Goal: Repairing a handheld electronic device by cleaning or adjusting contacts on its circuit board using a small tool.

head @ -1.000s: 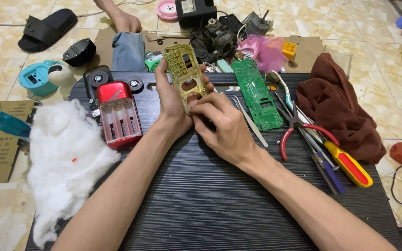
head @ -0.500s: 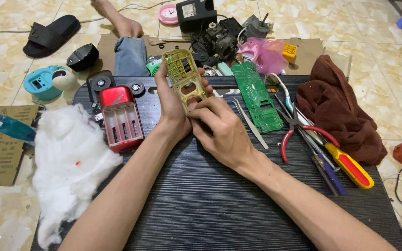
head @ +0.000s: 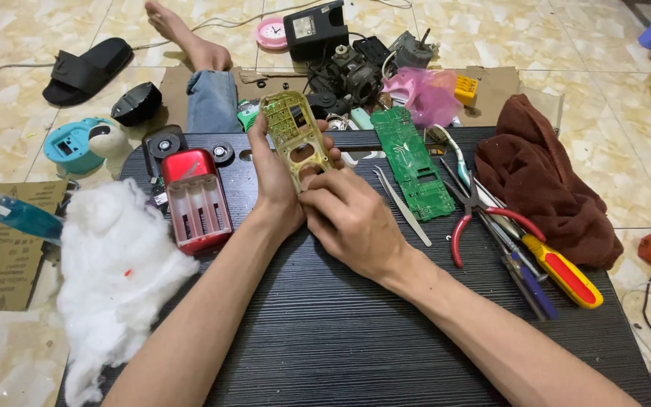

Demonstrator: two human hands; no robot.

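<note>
Fingers of both hands closed around yellowed plastic casing [head: 296,136], tilted upright, inner ribs and oval cutouts showing

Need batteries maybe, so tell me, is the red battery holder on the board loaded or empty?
Empty. The red battery holder lies face up beside the left hand, and its pale slots show bare, with no cells in them.

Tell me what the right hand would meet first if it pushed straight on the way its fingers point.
The right hand points up-left, fingertips already at the yellow-green casing in the left hand. It would press into that casing first.
</note>
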